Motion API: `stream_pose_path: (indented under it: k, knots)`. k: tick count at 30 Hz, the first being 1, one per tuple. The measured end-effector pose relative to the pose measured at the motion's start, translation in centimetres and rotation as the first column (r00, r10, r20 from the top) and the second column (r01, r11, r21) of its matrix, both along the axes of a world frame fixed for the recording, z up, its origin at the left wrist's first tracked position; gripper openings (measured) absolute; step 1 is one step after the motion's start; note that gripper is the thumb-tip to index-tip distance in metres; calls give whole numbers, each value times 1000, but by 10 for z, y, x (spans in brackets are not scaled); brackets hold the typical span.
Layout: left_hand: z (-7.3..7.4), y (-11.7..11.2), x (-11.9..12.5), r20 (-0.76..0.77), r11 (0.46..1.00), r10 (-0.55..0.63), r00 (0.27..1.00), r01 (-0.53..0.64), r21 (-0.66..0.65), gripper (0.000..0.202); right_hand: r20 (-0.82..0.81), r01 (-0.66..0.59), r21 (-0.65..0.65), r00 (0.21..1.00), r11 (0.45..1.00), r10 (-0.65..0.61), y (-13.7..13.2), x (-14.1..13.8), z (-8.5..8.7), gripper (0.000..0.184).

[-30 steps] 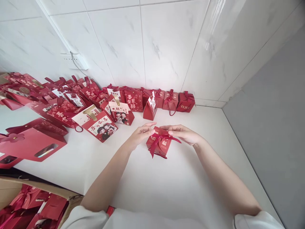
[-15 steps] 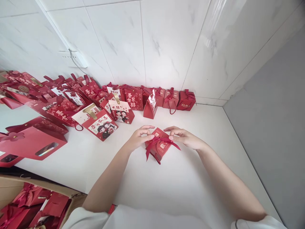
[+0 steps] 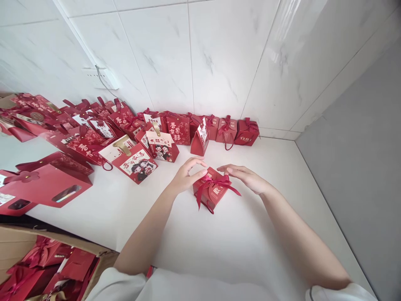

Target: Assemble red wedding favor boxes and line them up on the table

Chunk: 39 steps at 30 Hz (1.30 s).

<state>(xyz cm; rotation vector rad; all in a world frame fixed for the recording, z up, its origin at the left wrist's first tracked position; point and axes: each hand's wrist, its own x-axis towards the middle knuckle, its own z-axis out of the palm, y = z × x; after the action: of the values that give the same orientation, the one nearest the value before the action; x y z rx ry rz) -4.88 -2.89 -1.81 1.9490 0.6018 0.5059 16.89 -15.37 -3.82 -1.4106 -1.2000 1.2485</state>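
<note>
A red gift box point(image 3: 208, 196) with white characters lies on the white tabletop in front of me, a dark red ribbon point(image 3: 216, 181) tied in a bow across its top. My left hand point(image 3: 188, 177) is curved at the box's left far corner, thumb apart from the fingers, the thumb tip close to the box edge; I cannot tell whether it touches. On the other side, my right hand point(image 3: 246, 177) reaches over the right far edge with its fingers stretched out and nothing gripped. Part of the box's far right side is hidden behind that hand.
A row of red gift boxes point(image 3: 227, 129) stands along the tiled wall. Many more handled boxes point(image 3: 138, 163) crowd the left, including a large one with a flower point(image 3: 62, 184). A cardboard carton point(image 3: 106, 261) full of red boxes sits at lower left. A grey panel point(image 3: 360, 146) borders the right.
My fingers have let go of the ribbon bow. The right hand has flattened out, and the left thumb has lifted toward the box's far corner. The view has shifted slightly.
</note>
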Motion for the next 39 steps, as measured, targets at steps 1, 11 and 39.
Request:
stream_pose_path:
  k: [1,11,39]
  knots:
    - [0,-2,3,-3,1000,-10,1000,10,16,21,-2,-5,4,1000,1000,5,0,-1,1,41]
    - [-17,-24,20,-40,999,-34,999,33,-17,5,-78,-110,123,990,986,120,0,-13,-2,18]
    - [-10,3,9,-12,994,-76,997,74,-81,12,-159,-52,-230,987,972,15,-52,-103,7,59]
